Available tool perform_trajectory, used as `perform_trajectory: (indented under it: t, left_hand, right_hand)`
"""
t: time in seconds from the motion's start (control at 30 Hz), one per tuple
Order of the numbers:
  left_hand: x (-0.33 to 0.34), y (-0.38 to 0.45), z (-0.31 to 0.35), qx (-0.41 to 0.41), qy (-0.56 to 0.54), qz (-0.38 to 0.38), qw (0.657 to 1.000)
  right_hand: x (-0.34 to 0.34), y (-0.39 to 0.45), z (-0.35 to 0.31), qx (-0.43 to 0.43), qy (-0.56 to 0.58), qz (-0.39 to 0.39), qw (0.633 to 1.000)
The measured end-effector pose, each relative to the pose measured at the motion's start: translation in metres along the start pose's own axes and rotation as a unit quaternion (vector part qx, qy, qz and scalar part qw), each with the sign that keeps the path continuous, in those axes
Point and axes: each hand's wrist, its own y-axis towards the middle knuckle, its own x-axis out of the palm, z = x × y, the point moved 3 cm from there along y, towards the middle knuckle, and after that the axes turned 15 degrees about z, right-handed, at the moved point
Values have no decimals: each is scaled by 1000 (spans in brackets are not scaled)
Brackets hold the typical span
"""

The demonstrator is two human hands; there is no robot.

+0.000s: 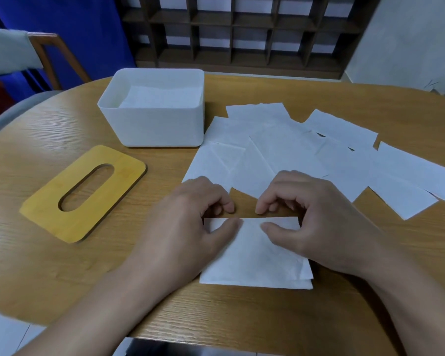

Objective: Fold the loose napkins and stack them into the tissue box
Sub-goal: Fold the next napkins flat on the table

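- Hands: left hand (190, 227) and right hand (311, 222) each pinch the far edge of a folded napkin (252, 260) lying on the table (49, 265).
- Loose napkins (306, 155) spread just beyond.
- Tissue box (154, 124) stands open, far left, napkins inside.
- Lid (85, 194) lies beside it.

Wood table (62, 129), chair (49, 55) at left, dark lattice shelf (242, 34) behind.

One view only, head cam, wide-angle w/ bent edges, looking fwd and steeply down from above the near edge of the wooden table (62, 265). It sits close: both forearms enter from the bottom corners and the left hand (190, 222) and right hand (316, 217) fill the lower centre. The far side takes in the dark lattice shelf (242, 29) at top; no 2nd view to overlap.
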Motion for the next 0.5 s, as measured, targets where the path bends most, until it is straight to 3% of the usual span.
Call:
perform_trajectory:
  t: [0.23,0.5]
  left_hand:
    - [1,4,-4,-30,-50,46,997]
    - [1,3,-1,-27,-52,37,998]
  right_hand:
    - [16,10,10,-23,-93,163,982]
    - [23,11,10,-54,-125,167,977]
